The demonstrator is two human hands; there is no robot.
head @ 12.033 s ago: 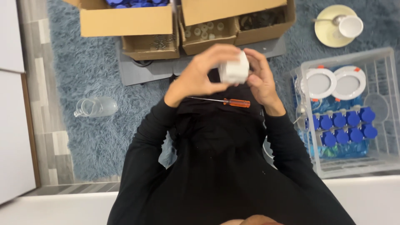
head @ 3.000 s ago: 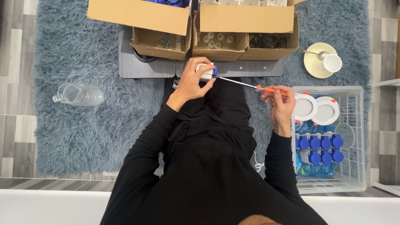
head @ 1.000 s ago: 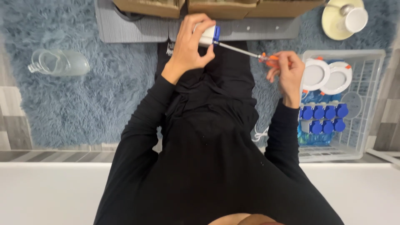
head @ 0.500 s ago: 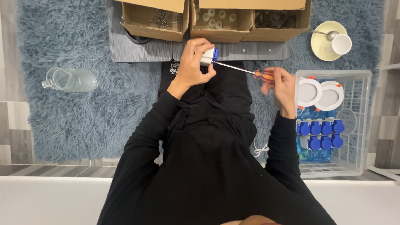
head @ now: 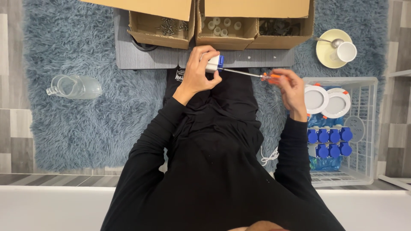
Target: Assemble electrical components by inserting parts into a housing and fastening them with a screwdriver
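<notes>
While the left hand (head: 198, 75) grips a white-and-blue socket (head: 214, 63), the right hand (head: 291, 87) grasps a screwdriver (head: 248, 74) touching it.

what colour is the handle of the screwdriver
Orange-red, as far as it shows past the right hand gripping the screwdriver; seen in the head view.
</notes>
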